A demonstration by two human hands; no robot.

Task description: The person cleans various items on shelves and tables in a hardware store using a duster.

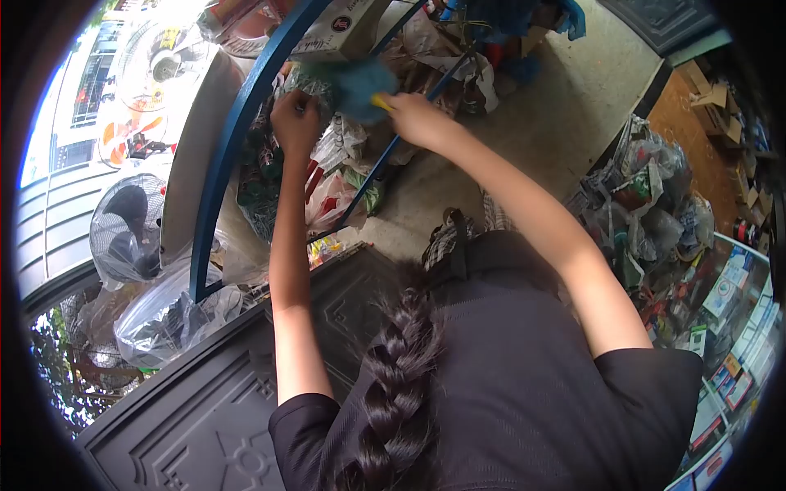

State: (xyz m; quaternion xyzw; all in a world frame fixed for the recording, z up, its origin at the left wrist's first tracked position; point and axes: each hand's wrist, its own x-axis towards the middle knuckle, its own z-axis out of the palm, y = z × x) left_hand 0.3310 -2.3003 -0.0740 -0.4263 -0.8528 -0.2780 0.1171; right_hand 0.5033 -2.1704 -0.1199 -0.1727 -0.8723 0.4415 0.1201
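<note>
My right hand (413, 119) is closed round the yellow handle of a duster (364, 88), whose blue-green head is smeared by motion. The duster is over the bagged goods on a blue metal rack (233, 127). To its left, my left hand (296, 121) has its fingers curled in at the edge of a clear plastic bag (309, 84). Dark wrapped items (260, 200) lie just below that hand, and white and pink plastic bags (334, 184) sit between my two arms.
A printed carton (340, 29) is on the rack above my hands. Fans (129, 225) stand at the left. Below me is a dark panelled metal door (205, 409). Bagged goods (647, 192) and a glass case (737, 327) with boxes are at the right.
</note>
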